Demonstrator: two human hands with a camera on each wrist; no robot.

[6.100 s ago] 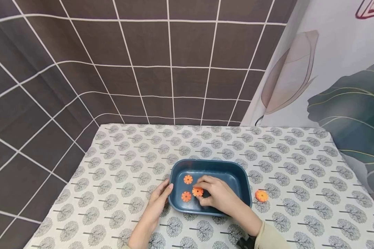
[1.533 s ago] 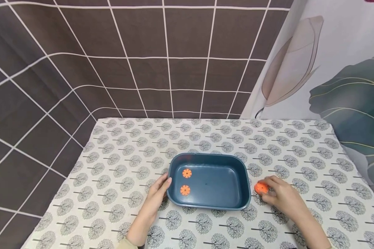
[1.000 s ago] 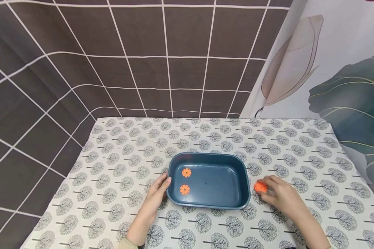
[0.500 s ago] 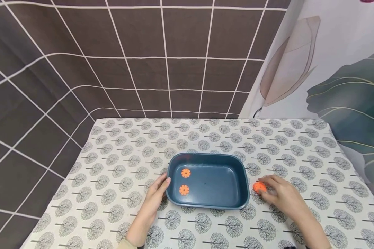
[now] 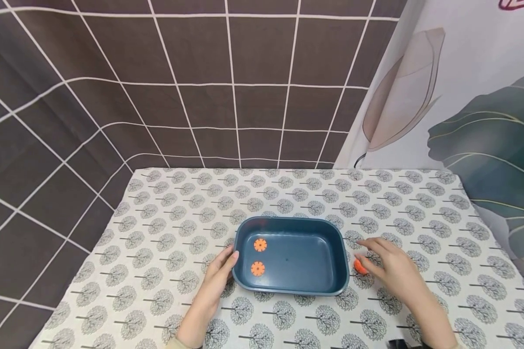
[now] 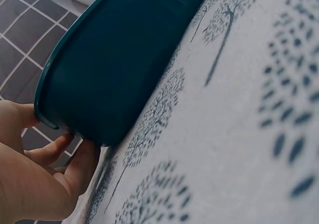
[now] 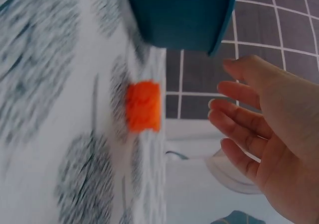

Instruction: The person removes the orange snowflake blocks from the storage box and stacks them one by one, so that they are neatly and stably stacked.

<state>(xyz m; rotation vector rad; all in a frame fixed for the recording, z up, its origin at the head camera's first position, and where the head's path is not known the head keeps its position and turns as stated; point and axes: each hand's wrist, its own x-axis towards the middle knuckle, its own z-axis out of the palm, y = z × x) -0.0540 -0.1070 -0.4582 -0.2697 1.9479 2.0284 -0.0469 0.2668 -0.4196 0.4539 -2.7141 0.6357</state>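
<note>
A dark blue plastic bin [image 5: 297, 264] sits on the tablecloth, with two flat orange notched discs [image 5: 260, 245] inside near its left end. My left hand [image 5: 216, 274] holds the bin at its left wall, thumb at the rim and fingers against the outside, as the left wrist view [image 6: 45, 169] also shows. Right of the bin stands a short stack of orange notched discs [image 7: 143, 106], partly covered by my right hand in the head view. My right hand [image 5: 395, 271] hovers by the stack, fingers loosely spread and holding nothing; the right wrist view shows a gap between them.
A white tablecloth [image 5: 192, 203] printed with grey trees covers the table. Behind and left hangs a brown curtain [image 5: 262, 53] with white grid lines. A pale curtain with leaf shapes [image 5: 498, 145] hangs at the right.
About six seconds ago my right hand held a third disc inside the bin. Later it gripped the stack outside; now it has let go and lifted slightly. My left hand has stayed on the bin.
</note>
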